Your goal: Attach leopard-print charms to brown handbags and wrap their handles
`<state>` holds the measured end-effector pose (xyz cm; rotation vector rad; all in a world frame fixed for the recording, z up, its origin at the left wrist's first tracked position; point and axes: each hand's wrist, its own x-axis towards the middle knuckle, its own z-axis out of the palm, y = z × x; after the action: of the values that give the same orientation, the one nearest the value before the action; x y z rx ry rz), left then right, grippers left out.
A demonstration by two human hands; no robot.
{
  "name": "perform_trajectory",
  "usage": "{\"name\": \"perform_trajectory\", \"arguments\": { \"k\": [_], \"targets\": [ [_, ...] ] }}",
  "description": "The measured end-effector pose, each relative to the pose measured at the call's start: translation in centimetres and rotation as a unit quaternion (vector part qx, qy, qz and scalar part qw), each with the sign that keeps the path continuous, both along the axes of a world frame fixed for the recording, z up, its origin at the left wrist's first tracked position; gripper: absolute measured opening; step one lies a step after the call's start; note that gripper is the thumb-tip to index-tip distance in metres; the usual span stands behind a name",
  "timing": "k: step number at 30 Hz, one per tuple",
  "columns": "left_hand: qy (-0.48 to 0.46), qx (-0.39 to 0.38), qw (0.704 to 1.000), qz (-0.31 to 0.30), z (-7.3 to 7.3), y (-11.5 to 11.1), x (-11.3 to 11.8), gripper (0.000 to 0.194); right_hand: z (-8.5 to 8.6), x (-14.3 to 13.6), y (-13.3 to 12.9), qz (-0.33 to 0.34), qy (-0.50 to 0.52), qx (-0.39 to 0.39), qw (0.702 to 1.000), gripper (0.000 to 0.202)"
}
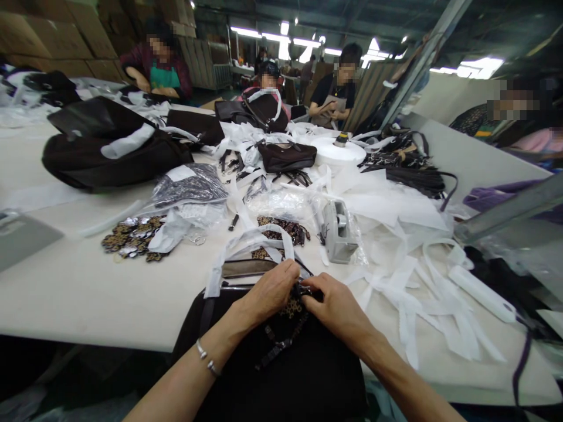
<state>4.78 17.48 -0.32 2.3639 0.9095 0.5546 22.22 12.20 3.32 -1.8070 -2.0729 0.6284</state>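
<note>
Single head view, looking down, close over table [88,287], edges seemingly warped

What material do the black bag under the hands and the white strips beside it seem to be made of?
Black bag: probably matte fabric or soft synthetic, since it shows no shine. White strips: thin paper or foam wrapping, judging by the limp curls. Wrist bracelet: shiny, likely metal.

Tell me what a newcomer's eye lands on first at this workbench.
First, the two hands meeting at the near edge: the left hand and right hand pinch a leopard-print piece on top of a black bag. Next, the tangle of white strips spread over the table to the right, with a grey tape dispenser just beyond the hands. Further back, other people sit working among dark handbags.
</note>
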Motion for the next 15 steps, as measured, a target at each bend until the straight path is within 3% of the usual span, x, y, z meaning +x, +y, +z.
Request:
{"name": "perform_trajectory", "arguments": {
  "k": [8, 15],
  "targets": [
    [-0.026, 0.012, 0.999, 0.033, 0.5, -0.1, 0.1, 0.015, -0.8, -0.2, 0.7, 0.020, -0.121, 0.005, 0.992, 0.015],
    [-0.030, 0.044, 0.993, 0.104, 0.6, -2.9, 0.8, 0.007, -1.0, 1.3, 1.9, -0.038, 0.060, -0.042, 0.997, 0.014]
  ]
}}
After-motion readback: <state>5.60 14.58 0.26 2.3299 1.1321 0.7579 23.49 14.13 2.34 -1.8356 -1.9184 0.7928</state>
